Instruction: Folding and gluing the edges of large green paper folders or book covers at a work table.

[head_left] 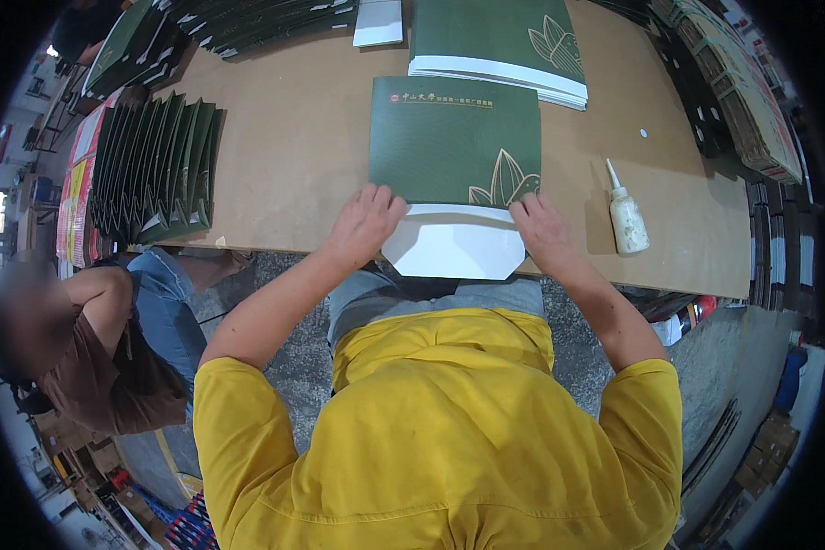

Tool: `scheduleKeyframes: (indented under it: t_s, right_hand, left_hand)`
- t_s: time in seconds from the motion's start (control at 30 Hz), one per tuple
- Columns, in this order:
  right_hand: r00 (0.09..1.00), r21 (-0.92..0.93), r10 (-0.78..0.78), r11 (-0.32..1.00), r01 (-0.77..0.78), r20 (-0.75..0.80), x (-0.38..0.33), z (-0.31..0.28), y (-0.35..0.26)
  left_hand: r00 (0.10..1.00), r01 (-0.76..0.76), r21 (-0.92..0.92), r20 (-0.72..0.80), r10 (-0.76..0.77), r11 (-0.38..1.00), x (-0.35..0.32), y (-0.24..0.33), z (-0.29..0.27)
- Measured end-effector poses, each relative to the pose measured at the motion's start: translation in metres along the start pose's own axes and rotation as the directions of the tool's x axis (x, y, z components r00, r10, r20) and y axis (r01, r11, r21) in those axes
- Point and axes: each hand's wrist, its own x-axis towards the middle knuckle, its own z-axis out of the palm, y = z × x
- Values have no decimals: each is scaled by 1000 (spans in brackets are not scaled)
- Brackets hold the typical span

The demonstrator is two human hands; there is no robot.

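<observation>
A flat green paper bag (449, 133) with a gold leaf print lies on the table in front of me. Its white end flap (453, 246), with slanted corners, reaches past the table's near edge over my lap. My left hand (367, 223) is closed at the left end of the crease between green and white, fingers curled over it. At the right end of that crease, my right hand (541, 229) pinches the edge in the same way. Both thumbs are mostly hidden. To the right of my right hand stands or lies a white squeeze bottle (628, 222) with a thin nozzle.
Beyond the bag lies a stack of similar green sheets (490, 37) with white edges. Standing folded green bags (156, 165) fill the table's left side, with more bundles (266, 23) behind. Tied stacks (733, 92) line the right edge. A person (92, 339) sits at my left.
</observation>
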Motion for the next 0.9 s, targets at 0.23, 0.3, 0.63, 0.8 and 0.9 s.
scheduleKeyframes:
  t_s: [0.23,0.3,0.63,0.8,0.9]
  right_hand:
    - [995,45,-100,994,100,6,-41,-13,-1]
    - [989,30,-94,995,91,112,-43,-15,0]
    - [996,159,-3,987,18,-94,-57,13,-10]
    - [1000,200,15,980,-12,-16,-56,14,-12]
    - [999,184,7,983,3,-52,-54,14,-13]
  left_hand:
    - [995,-86,189,-37,94,978,-46,19,13]
    - [996,-84,85,21,83,993,-52,16,7]
    - [938,-114,-222,-346,31,968,-53,8,49]
    - [938,-111,-226,-346,27,968,-56,7,42]
    - [947,-112,-210,-318,40,971,-56,6,39]
